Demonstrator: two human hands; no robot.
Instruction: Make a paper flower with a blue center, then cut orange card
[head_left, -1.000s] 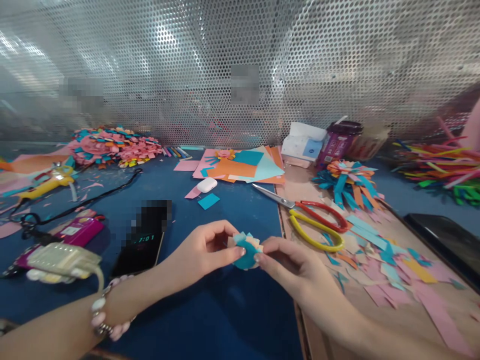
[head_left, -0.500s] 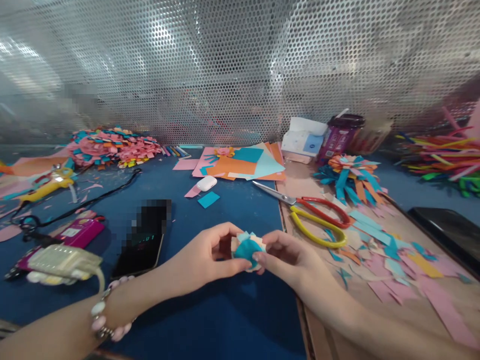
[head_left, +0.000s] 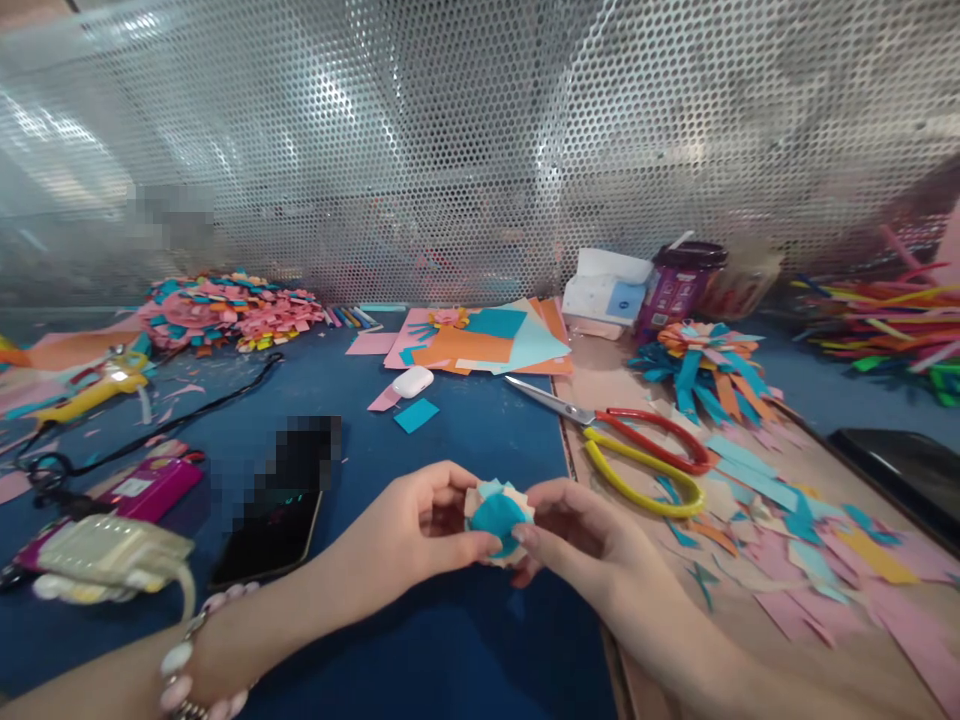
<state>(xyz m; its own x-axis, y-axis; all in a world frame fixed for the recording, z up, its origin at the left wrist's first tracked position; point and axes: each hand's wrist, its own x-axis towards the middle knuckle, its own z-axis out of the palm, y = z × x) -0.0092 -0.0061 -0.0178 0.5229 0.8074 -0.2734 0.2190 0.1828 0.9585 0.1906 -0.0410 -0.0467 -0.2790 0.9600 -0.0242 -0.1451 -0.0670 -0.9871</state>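
Both my hands pinch one small paper rosette (head_left: 496, 517) just above the blue table: a teal round centre with cream and pale blue tabs around its edge. My left hand (head_left: 409, 535) grips its left side, thumb low and fingers curled behind. My right hand (head_left: 574, 540) holds the right side with thumb and fingertips closed on the rim. A beaded bracelet (head_left: 187, 670) is on my left wrist.
Scissors with red and yellow handles (head_left: 637, 450) lie on a brown board (head_left: 750, 640) strewn with paper scraps. A phone (head_left: 270, 540), a pink case (head_left: 142, 490), coloured paper sheets (head_left: 480, 345), finished rosettes (head_left: 225, 305), a glue gun (head_left: 90, 385) and a perforated metal screen (head_left: 480, 150) surround the spot.
The rosette has turned so that its teal face points more toward me, and both hands sit slightly lower in view. My grip on it stays closed.
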